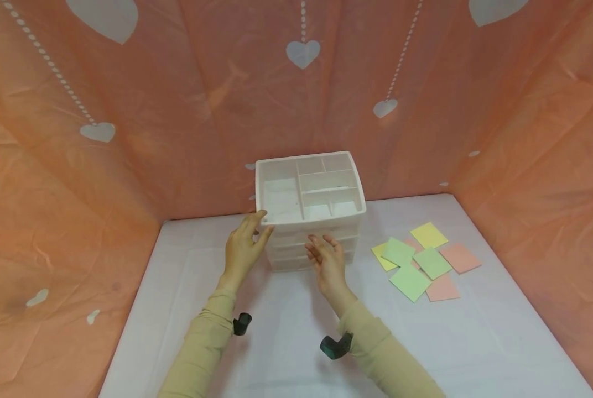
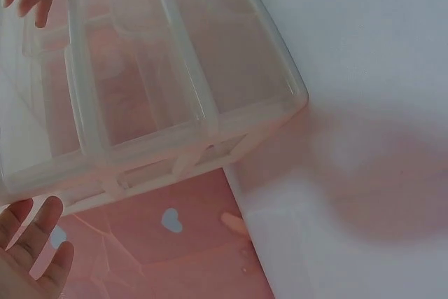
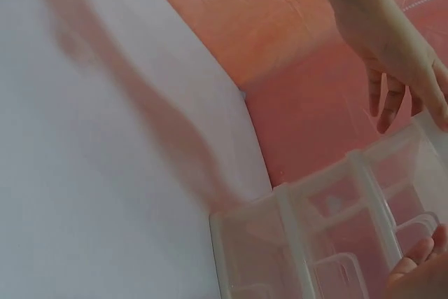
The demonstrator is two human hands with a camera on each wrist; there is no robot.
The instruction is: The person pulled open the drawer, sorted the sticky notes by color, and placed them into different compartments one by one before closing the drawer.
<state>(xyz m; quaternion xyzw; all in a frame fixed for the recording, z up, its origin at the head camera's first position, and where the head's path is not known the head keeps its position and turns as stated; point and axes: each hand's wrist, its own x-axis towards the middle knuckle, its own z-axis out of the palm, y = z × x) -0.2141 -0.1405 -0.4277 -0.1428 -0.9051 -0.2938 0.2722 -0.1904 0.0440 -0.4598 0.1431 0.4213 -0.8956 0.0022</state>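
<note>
A white plastic drawer organizer [image 1: 296, 225] with a divided top tray stands at the back of the table. Its see-through drawers [image 2: 133, 82] fill the left wrist view and appear closed. My left hand [image 1: 242, 249] is at the front left top corner, fingers loosely extended along the side and thumb by the front edge. In front of the upper drawers, my right hand [image 1: 330, 268] hovers with loosely bent fingers and nothing in them. The right wrist view shows the left hand [image 3: 392, 54] above the organizer's side and only fingertips of the right hand [image 3: 423, 267].
Several square sticky notes in green, yellow and pink, among them a green note [image 1: 410, 282], lie overlapping to the right of the organizer. An orange-pink curtain [image 1: 217, 110] with white hearts surrounds the white-covered table [image 1: 187, 309] at the back and sides.
</note>
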